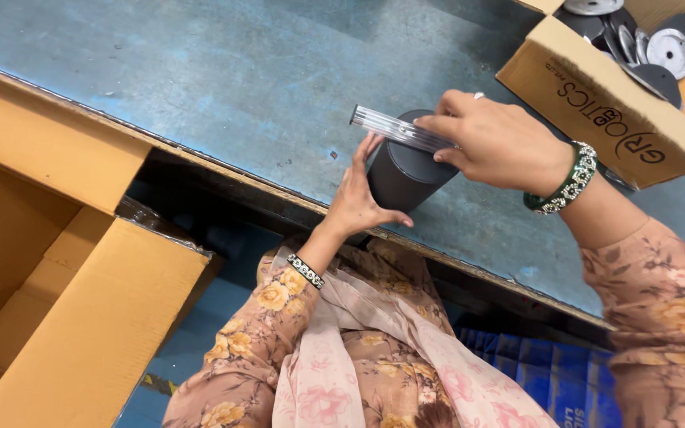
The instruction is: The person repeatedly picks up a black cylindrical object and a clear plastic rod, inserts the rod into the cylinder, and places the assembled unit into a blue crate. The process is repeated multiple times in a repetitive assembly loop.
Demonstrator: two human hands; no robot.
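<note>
**Inspector:** Your left hand (356,200) is wrapped partway around a dark cylindrical canister (406,173) that stands on the blue worktable (223,79), close to its near edge. Palm and fingers lie flat against the canister's left side and the thumb curls under its lower edge. That is an open cradling hold, not a closed fist.

**Operator:** And the right?

**Inspector:** Your right hand (495,141) is closed on a flat, ribbed metal strip (396,128). Your fingers pinch its right end. The strip lies across the top of the canister and its free end reaches out past the canister to the left. It is touching the rim or sitting just above it; I cannot tell which.

**Operator:** So both hands are on the work?

**Inspector:** Yes. They are close together, one on each side of the canister, left below and right above.

**Operator:** Anything around it?

**Inspector:** An open cardboard box (596,103) of round metal discs (670,49) sits just beyond your right wrist, apart from the canister. A large open carton (81,317) stands below the table on your left, well apart from both hands.
</note>
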